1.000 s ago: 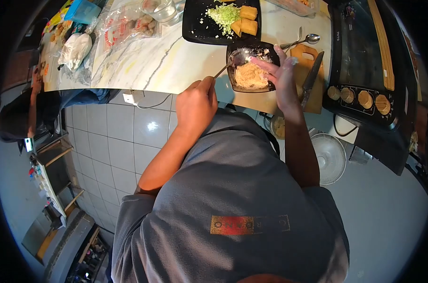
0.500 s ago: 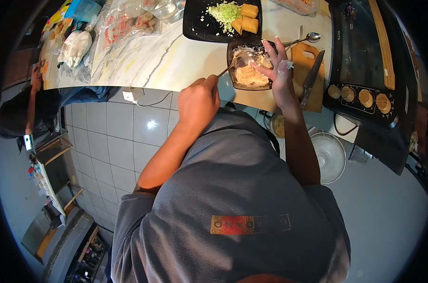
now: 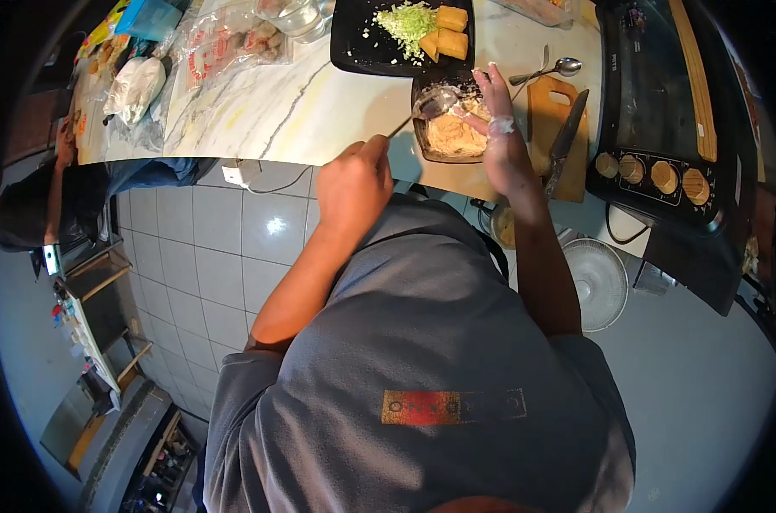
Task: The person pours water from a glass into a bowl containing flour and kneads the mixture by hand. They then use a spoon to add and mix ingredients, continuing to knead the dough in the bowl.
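Observation:
My left hand [image 3: 352, 190] is closed around the handle of a spoon [image 3: 401, 126]. The spoon's head is over the far left part of a square black bowl [image 3: 419, 147]. Inside the bowl lies a thick pale-orange paste [image 3: 456, 137], with whitish smears along the far wall. My right hand [image 3: 501, 128] is at the bowl's right side, fingers stretched up and thumb reaching over the paste. White, sticky residue clings to its fingertips and near the thumb's base. Whether it touches the bowl is unclear.
Behind the bowl, a black plate [image 3: 354, 56] bears chopped greens [image 3: 405, 27] and fried tofu pieces [image 3: 453, 43]. A knife [image 3: 566, 137] lies on a wooden board [image 3: 546, 101], near a spoon [image 3: 567, 67]. A black oven [image 3: 653, 94] stands right. Plastic bags [image 3: 226, 51] lie left. Another person's arm [image 3: 59, 188] shows far left.
My left hand has shifted slightly left and down, and the spoon's head is now lifted more into view. My right hand has turned, its fingers closer together and more upright.

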{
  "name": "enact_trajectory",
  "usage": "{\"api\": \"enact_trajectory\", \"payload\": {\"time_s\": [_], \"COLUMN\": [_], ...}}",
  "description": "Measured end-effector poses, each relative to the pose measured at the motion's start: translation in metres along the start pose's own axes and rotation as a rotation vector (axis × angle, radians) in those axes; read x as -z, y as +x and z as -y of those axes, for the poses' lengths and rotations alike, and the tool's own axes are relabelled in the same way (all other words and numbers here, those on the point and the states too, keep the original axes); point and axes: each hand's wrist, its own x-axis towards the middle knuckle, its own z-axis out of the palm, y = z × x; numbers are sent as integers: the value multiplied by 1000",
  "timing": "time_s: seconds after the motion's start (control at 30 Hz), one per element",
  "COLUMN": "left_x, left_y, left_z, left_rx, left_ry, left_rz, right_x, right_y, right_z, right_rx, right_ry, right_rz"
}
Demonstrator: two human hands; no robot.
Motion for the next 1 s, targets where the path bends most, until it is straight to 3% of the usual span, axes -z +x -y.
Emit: {"api": "enact_trajectory", "payload": {"time_s": [0.33,0.47,0.53,1.0], "left_x": [3,8,6,12], "left_y": [1,1,1,7], "left_z": [-4,-6,-5,-2], "left_rx": [-11,0,-26,-54], "left_ry": [-16,-34,-44,89], "left_rz": [36,39,66,47], "right_x": [4,3,2,14], "right_y": [-4,-4,-1,-3], "right_z": [13,18,21,28], "right_rx": [256,230,357,392], "right_ry": [-301,-395,-470,-700], "right_rz": [176,164,138,247]}}
